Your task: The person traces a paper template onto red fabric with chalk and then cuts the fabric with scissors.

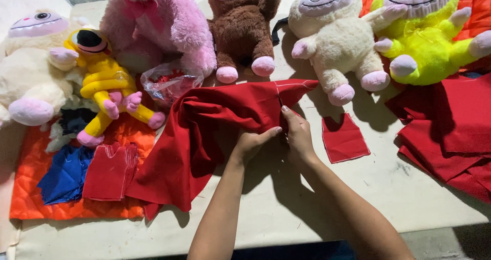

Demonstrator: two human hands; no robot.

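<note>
A large piece of red cloth (215,132) lies crumpled across the middle of a pale table (388,188), and both of the person's hands meet at its lower right edge. The left hand (250,143) has its fingers curled and pinched closed on a fold of the cloth, thumb stretched toward the other hand. The right hand (297,134) touches the left one, its fingers bent down and pressed together on the same edge, where a thin chalk line runs across the fabric; whether it grips the cloth or only presses on it cannot be told. Just right of the red cloth, apart from it, lies a small cut red piece (344,138). Farther right of the cloth, at the table's edge, sits a stack of folded red fabric (450,132). Behind the cloth a row of plush toys stands: a pink plush (163,25), a brown plush (243,30), a cream plush (335,40) and a neon yellow plush (424,40). A clear plastic bag (166,83) with red bits touches the cloth's upper left corner. Left of the cloth an orange quilted mat (36,183) bears a shaped red piece (110,170), a blue cloth (64,173) and a yellow long-limbed toy (107,86), with another cream plush (28,76) beyond it.
</note>
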